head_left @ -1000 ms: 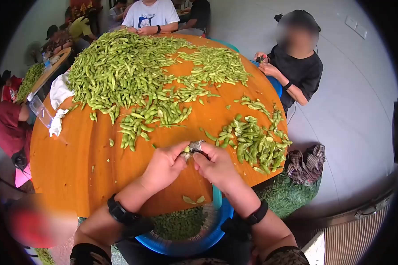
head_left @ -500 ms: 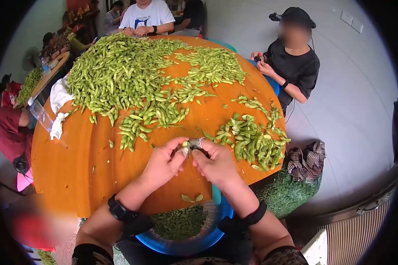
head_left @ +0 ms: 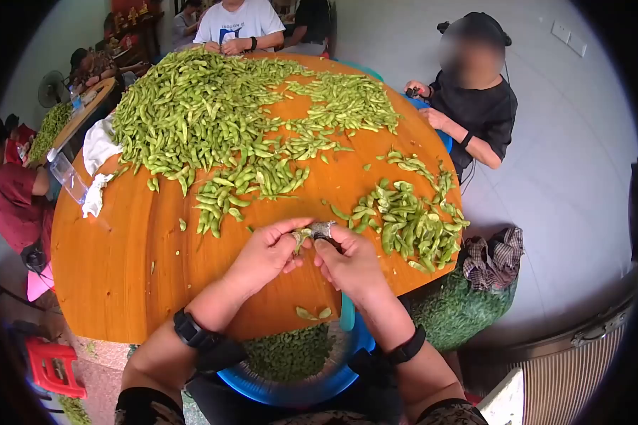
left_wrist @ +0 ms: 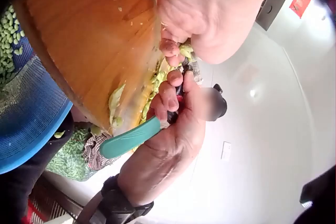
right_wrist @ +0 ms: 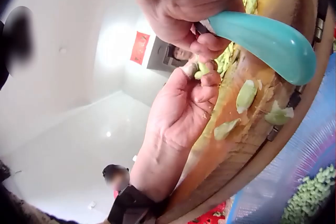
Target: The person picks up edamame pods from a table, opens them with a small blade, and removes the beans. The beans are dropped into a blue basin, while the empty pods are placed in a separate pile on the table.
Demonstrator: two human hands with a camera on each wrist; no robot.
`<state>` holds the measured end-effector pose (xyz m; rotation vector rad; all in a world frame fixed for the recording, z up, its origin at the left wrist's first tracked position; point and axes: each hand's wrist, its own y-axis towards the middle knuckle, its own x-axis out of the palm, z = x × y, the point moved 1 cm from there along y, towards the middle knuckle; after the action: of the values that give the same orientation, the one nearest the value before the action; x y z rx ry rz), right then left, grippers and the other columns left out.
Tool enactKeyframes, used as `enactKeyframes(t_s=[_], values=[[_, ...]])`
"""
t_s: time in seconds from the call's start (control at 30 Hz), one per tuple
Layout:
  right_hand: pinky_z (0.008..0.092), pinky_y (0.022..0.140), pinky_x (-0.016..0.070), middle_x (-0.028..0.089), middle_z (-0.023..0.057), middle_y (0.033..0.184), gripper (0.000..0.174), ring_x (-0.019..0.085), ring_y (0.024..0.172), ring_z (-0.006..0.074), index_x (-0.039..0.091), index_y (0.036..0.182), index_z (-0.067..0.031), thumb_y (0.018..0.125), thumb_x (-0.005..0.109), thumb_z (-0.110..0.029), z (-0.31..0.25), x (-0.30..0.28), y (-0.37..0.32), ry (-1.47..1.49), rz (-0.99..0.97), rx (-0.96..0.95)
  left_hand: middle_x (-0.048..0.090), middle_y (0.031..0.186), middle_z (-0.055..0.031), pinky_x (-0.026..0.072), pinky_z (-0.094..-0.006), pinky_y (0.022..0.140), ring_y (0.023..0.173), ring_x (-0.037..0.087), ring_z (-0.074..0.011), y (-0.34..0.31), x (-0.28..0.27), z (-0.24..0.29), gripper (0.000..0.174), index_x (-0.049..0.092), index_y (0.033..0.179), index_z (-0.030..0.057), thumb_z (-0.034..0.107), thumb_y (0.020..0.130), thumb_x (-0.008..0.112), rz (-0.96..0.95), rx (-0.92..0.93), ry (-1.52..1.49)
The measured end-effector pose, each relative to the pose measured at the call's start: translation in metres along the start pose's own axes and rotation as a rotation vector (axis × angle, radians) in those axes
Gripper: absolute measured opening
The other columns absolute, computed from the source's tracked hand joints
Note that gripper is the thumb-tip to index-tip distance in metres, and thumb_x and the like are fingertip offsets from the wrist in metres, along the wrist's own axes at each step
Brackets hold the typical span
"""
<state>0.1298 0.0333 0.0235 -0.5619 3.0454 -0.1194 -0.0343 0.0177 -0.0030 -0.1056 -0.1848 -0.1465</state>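
Over the near part of the wooden table, my left hand [head_left: 262,251] pinches a green soybean pod [head_left: 301,235] between thumb and fingers. Pale green beans [right_wrist: 201,70] show at those fingertips in the right wrist view. Close against it, my right hand [head_left: 351,263] grips a tool with a teal handle [right_wrist: 262,43]; fingers hide its working end. Grey wrapping [head_left: 323,229] covers a right fingertip right at the pod. Below both hands, a blue basin [head_left: 333,391] holds shelled beans [head_left: 287,354]. Empty pod shells [head_left: 312,314] lie at the table's near edge.
A large heap of pods [head_left: 191,113] covers the table's far left; a smaller pile [head_left: 411,223] lies right. A white cloth [head_left: 98,145] and clear plastic container [head_left: 67,177] sit left. People sit around. A full green sack [head_left: 468,312] and red stool [head_left: 55,365] stand on the floor.
Both hands stay close together at the pod, with small finger movements. The blurred shape at lower left has gone, showing the red stool. The head view shifts slightly.
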Motion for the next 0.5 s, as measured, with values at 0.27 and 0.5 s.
enactKeyframes(t_s=[0.27,0.5], values=[[0.0204,0.044,0.0376,0.054,-0.0024,0.068,0.009,0.047,0.051,0.0038,0.061,0.095,-0.0056,0.094,0.053,-0.008,0.003,-0.005,-0.006,0.062,0.021,0.039,0.061,0.092,-0.0006,0.0485,-0.0216,0.058,0.071,0.057,-0.0070,0.001,0.005,-0.004,0.030,0.053,0.123,0.0021,0.004,0.095,0.043,-0.013,0.072,0.237],[0.0207,0.042,0.0365,0.055,-0.0020,0.066,0.009,0.047,0.048,0.0037,0.062,0.096,-0.0071,0.094,0.053,-0.009,0.006,-0.004,-0.010,0.093,0.006,0.067,0.060,0.084,0.0013,0.0452,-0.0204,0.057,0.068,0.054,-0.0052,0.001,0.004,-0.002,0.025,0.057,0.114,0.0030,0.003,0.094,0.043,0.086,0.288,0.666]])
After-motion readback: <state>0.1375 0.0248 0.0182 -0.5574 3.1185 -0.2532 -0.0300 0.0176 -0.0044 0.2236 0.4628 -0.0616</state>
